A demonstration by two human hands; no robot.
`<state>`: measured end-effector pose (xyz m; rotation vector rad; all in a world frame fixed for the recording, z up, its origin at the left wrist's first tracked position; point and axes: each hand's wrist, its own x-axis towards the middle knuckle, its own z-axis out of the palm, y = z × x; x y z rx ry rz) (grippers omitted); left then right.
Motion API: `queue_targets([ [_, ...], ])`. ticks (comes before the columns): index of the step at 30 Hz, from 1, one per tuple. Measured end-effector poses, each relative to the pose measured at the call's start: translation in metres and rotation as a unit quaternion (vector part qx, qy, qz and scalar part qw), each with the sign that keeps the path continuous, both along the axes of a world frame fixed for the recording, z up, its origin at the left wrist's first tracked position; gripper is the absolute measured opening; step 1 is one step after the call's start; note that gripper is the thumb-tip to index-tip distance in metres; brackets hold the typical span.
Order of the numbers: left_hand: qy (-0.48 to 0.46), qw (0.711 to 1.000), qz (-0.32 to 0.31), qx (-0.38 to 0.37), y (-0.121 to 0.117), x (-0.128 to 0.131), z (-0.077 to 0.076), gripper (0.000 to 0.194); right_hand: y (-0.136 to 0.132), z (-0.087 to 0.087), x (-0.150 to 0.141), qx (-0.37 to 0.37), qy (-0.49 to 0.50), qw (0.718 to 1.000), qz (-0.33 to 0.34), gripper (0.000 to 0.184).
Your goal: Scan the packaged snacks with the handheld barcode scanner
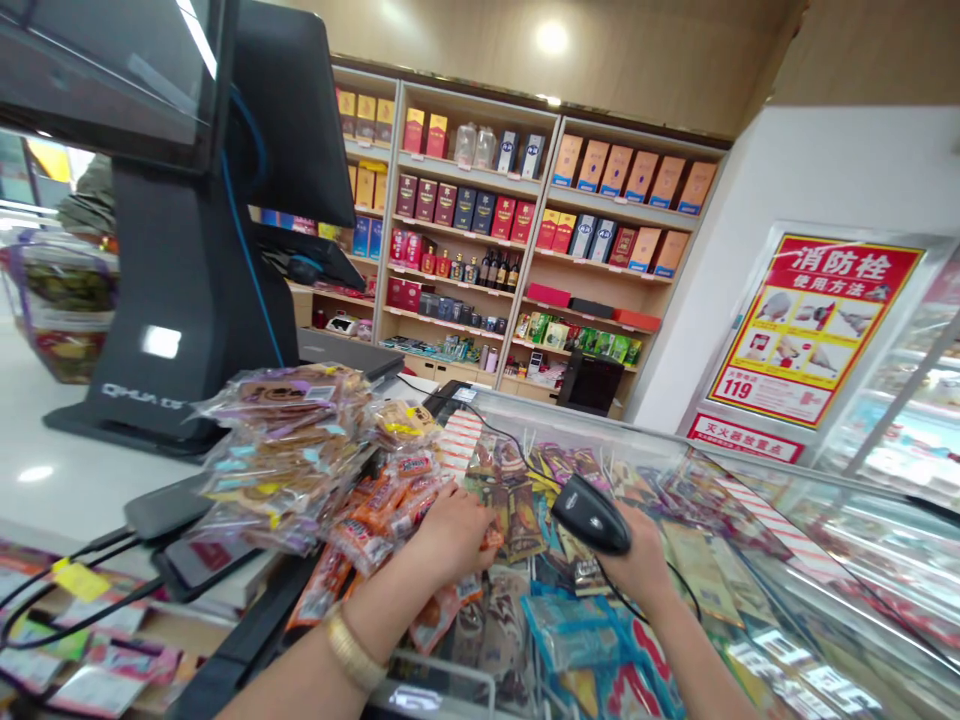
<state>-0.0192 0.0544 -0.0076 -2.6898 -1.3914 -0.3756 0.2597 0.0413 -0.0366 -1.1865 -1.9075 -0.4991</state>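
Note:
My right hand (643, 566) is closed round a black barcode scanner (592, 515), its head pointing left over a heap of snack packets. My left hand (450, 535), with a gold watch (352, 652) on the wrist, reaches into the same heap, fingers curled over small orange and dark packets (390, 520). Whether it grips one I cannot make out. A big pile of clear-wrapped snack packs (289, 455) lies just left of that hand on the counter edge.
A black point-of-sale terminal (180, 250) stands on the white counter (67, 490) at left, with a dark phone-like device (165, 508) and cables by it. Shelves of boxed goods and bottles (525, 210) fill the back wall. A glass display case (840, 560) runs right under a red poster (817, 330).

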Motion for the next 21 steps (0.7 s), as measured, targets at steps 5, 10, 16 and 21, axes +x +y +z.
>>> queue_targets([
  [5,-0.033,0.999,0.032,0.007,0.003,0.009,-0.001,0.034,-0.001,0.0,-0.001,-0.002,0.002,1.0,-0.006,0.016],
  [10,-0.056,0.998,0.04,-0.009,0.006,0.009,0.0,0.022,-0.001,0.0,0.0,0.004,-0.002,1.0,0.0,0.018],
  [16,-0.206,0.978,0.025,0.015,0.01,0.005,0.005,0.022,-0.001,0.004,0.0,0.022,0.001,1.0,0.011,0.017],
  [21,-0.409,0.912,-0.019,0.008,0.016,0.004,0.003,0.027,-0.003,0.006,0.001,0.027,0.006,1.0,0.009,0.019],
])
